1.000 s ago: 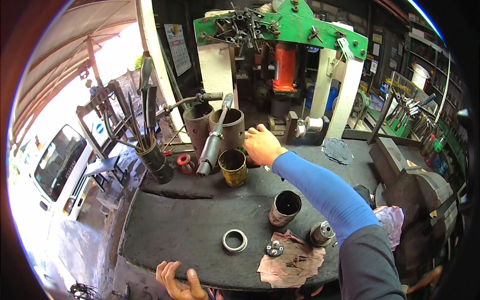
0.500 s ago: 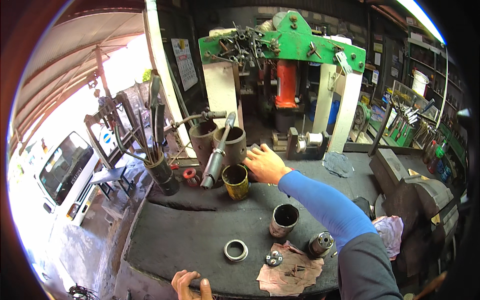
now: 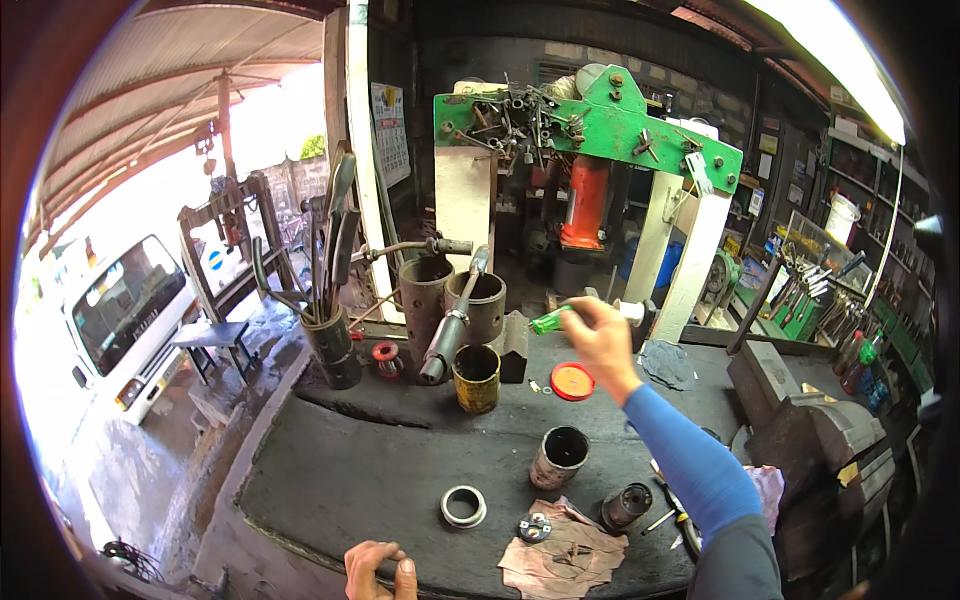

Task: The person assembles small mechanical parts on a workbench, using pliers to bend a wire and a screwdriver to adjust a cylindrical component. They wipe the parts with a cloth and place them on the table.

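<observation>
My right hand [image 3: 600,345] reaches over the back of the bench, its fingers closed on a small green see-through object [image 3: 550,319] whose kind I cannot make out. Just below it lies a round red lid [image 3: 572,381]. My left hand [image 3: 376,571] is at the front edge, fingers and thumb curled around something dark, mostly hidden. Closest to it is a metal ring [image 3: 463,507]. Farther right stand an open metal cylinder [image 3: 558,460] and a smaller dark cylindrical part [image 3: 627,507]. A round part with metal contacts [image 3: 535,527] rests on a pinkish cloth [image 3: 562,570].
A yellow can [image 3: 477,380] stands before two large metal tubes, with a long tool [image 3: 447,345] leaning across them. At left, a metal pot [image 3: 333,350] holds several bars. A heavy vise [image 3: 820,430] occupies the right side. Behind rises a green-topped press [image 3: 610,120].
My right hand has moved right from beside the big tubes and now has the green object in its fingers. The red lid has come into sight. The whole view has shifted slightly.
</observation>
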### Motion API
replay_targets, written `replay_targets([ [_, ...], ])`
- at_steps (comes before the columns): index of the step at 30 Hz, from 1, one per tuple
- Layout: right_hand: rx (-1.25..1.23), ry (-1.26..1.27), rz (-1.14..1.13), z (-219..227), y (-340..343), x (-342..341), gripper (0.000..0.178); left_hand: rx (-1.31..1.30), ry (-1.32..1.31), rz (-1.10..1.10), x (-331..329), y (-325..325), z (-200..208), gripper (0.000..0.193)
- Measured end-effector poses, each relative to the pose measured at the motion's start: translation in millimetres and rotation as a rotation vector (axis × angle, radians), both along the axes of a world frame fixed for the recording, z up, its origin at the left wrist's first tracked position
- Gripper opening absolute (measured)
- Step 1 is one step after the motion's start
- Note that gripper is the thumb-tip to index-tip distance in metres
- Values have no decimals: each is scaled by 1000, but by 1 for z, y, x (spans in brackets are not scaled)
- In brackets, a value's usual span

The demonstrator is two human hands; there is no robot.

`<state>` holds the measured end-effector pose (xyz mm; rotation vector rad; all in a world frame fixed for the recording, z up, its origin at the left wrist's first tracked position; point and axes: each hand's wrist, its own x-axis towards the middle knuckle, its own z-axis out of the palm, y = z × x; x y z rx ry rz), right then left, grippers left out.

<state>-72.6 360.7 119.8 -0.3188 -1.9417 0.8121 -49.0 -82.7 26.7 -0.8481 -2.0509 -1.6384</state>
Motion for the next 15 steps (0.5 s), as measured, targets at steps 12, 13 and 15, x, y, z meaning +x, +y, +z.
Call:
replay_targets([
  [12, -488, 142, 410, 69, -140, 151, 29, 46, -130, -611, -29, 92, 105, 20],
  [13, -463, 129, 415, 70, -146, 152, 28, 23, -123, -664, -33, 98, 115, 28],
  [15, -457, 98, 404, 66, -153, 153, 28, -38, -227, -808, -38, 107, 130, 38],
])
